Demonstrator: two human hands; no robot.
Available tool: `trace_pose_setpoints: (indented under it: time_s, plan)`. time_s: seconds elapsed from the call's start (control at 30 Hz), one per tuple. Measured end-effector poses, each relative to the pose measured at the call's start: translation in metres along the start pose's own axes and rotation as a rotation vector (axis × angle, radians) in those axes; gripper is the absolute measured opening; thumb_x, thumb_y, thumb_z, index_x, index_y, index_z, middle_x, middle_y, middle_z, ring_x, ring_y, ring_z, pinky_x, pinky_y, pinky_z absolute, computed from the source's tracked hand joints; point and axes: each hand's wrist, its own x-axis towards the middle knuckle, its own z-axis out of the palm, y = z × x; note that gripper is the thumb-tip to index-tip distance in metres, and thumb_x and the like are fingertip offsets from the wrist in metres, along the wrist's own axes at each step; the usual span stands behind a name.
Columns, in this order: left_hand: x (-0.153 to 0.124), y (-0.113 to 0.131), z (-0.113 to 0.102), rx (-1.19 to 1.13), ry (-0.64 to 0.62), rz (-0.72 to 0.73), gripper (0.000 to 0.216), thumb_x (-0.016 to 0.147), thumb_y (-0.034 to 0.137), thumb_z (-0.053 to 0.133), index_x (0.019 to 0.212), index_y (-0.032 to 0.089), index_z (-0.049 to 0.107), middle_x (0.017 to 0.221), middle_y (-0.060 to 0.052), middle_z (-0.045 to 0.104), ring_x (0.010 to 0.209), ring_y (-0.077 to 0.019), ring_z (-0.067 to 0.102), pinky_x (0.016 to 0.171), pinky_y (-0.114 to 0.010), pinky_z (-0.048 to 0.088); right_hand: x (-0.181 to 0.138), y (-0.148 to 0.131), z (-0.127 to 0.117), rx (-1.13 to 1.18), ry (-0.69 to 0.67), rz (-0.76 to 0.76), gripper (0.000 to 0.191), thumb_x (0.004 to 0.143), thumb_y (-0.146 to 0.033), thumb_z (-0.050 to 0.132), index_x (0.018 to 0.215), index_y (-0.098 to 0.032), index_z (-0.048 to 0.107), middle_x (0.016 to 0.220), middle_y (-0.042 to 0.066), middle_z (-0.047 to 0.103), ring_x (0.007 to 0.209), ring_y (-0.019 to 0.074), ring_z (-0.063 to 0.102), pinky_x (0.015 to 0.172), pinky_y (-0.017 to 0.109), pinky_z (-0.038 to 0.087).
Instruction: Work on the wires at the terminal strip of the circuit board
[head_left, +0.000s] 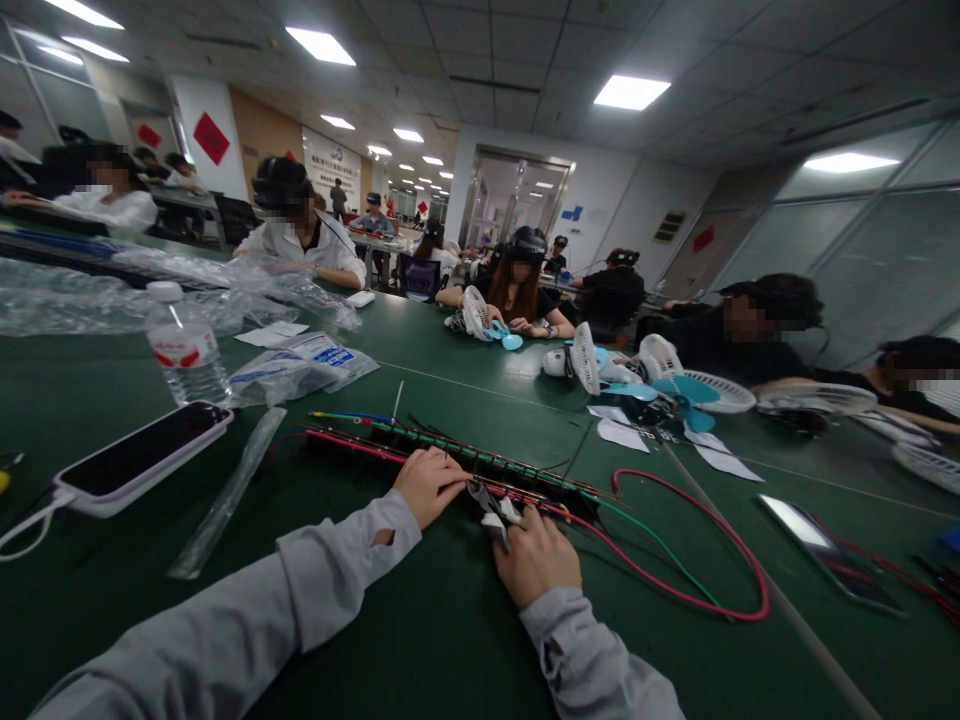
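A long narrow harness (pixel 517 462) of black parts, thin copper-coloured rods and coloured wires lies across the green table in front of me. My left hand (pixel 431 487) is closed on its near edge at the middle, fingers together on the strip; the fingertips are partly hidden. Just to the right, my right hand (pixel 538 555) grips small pliers (pixel 491 520) with pale handles, their grey jaws pointing at the harness close to my left fingertips. From the harness's right end a thick red cable (pixel 757 590) loops out, with a green wire (pixel 667 548) inside the loop.
Left are a phone (pixel 146 455) with a cable, a clear plastic strip (pixel 229 495), a water bottle (pixel 187 350) and a plastic bag (pixel 304 365). Fan parts (pixel 697 390) and papers (pixel 619 430) lie beyond; another phone (pixel 829 550) is right. Several people sit around.
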Motion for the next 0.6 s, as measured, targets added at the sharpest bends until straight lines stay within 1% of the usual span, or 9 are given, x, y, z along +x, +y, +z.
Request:
trace_pose_setpoints:
  time_s: [0.27,0.47,0.6]
  plan:
    - [0.000,0.000,0.000,-0.009,0.007,0.003,0.019,0.083,0.029,0.049,0.094,0.028,0.063,0.087,0.000,0.063,0.085,-0.0147,0.049,0.074,-0.032,0.032,0.000,-0.001,-0.002,-0.008,-0.032,0.003,0.023,0.073,-0.035,0.048,0.074,-0.021,0.067,0.104,0.007,0.055,0.087,0.0204,0.051,0.070,0.029,0.038]
    - [0.000,-0.001,0.000,-0.002,-0.001,0.005,0.019,0.082,0.029,0.049,0.094,0.028,0.063,0.087,0.000,0.062,0.086,-0.0148,0.049,0.074,-0.032,0.033,0.000,-0.001,-0.005,0.008,-0.049,0.005,0.023,0.074,-0.035,0.048,0.075,-0.021,0.066,0.105,0.008,0.055,0.088,0.0200,0.051,0.072,0.030,0.037]
    - [0.000,-0.001,0.001,-0.006,0.003,0.003,0.019,0.082,0.029,0.049,0.094,0.027,0.063,0.088,0.000,0.062,0.086,-0.0149,0.049,0.074,-0.032,0.032,-0.002,-0.001,-0.011,0.029,-0.023,-0.013,0.023,0.075,-0.034,0.048,0.076,-0.019,0.065,0.103,0.010,0.055,0.093,0.0215,0.049,0.076,0.031,0.035]
